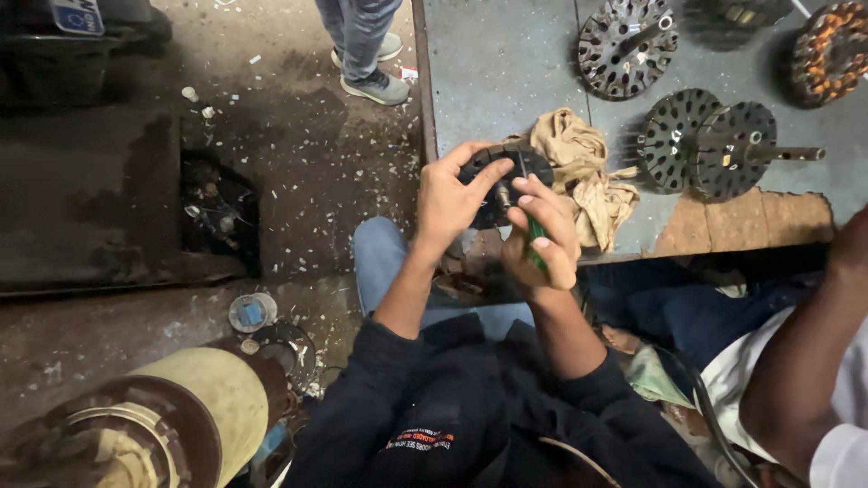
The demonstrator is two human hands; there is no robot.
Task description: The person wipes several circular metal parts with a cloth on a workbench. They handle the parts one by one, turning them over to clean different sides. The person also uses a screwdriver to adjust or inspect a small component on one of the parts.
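Note:
My left hand [449, 200] grips a dark round slotted metal disc [508, 167] with a shaft at its centre, held at the near edge of a grey workbench [506, 72]. My right hand [545, 237] is closed around a green-handled screwdriver [537, 242], its thin blade pointing up onto the disc. A crumpled tan rag [583, 172] lies on the bench just right of the disc. My blue-jeaned knee [384, 258] shows under my hands.
Several more slotted discs with shafts [624, 45] [714, 145] and a copper-wound stator [827, 50] lie on the bench. Another person's legs and shoes [366, 54] stand on the gritty floor. A co-worker's arm [805, 361] is at right. A yellowish drum [163, 425] sits lower left.

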